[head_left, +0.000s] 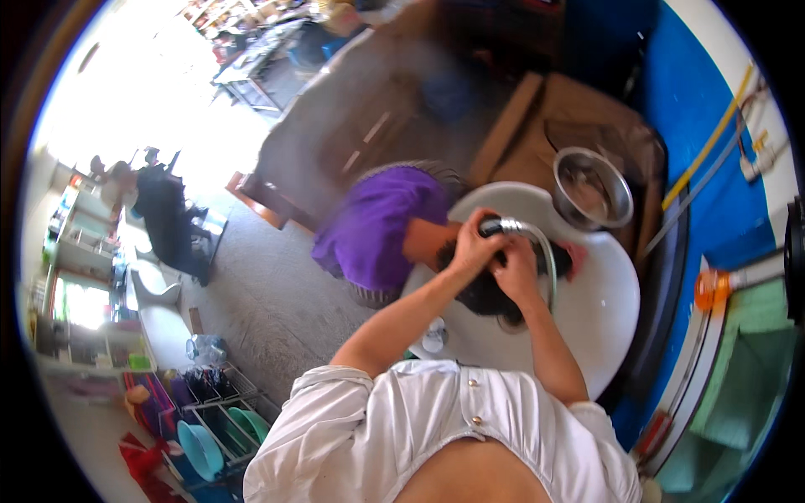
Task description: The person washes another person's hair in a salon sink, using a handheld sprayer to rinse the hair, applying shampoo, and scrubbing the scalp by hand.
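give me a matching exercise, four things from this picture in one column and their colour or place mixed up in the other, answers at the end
Column one
1. leaning person's shirt
2. metal bowl
3. wash basin
4. left hand

Column two
A. at the dark end of the shower hose
B. white, below the dark-haired head
C. purple
D. round and silver

Right pairs: 1-C, 2-D, 3-B, 4-A
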Tool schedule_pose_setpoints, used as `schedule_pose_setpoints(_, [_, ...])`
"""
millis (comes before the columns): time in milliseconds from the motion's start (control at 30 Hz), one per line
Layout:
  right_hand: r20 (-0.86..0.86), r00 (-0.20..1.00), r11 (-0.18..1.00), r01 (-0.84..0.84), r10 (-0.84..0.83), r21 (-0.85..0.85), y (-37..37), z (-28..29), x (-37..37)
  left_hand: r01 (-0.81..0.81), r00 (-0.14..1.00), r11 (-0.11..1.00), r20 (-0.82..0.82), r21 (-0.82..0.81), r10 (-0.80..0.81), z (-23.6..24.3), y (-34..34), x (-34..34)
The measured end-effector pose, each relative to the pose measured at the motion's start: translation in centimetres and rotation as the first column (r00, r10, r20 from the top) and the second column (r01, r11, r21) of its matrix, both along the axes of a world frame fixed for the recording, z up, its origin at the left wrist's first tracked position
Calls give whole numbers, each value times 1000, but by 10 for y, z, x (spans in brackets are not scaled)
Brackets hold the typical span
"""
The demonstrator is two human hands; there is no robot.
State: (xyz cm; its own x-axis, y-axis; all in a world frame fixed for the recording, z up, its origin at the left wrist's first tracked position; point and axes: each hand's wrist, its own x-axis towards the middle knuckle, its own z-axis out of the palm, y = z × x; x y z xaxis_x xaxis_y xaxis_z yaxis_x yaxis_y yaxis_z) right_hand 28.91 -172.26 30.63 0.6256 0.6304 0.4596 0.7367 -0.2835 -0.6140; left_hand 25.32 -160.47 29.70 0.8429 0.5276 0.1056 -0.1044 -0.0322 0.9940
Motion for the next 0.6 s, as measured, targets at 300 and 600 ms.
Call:
schedule_pose_setpoints(300, [-385,906,983,145,-178,-113,-5,-51,28,-26,999,1000,23,-10,26,6,-10,-2])
schedule_pose_setpoints(600, [-607,738,948,304,-294,-90,-41,-71,38,32,999,999,-4,42,-32,12,-17,-3])
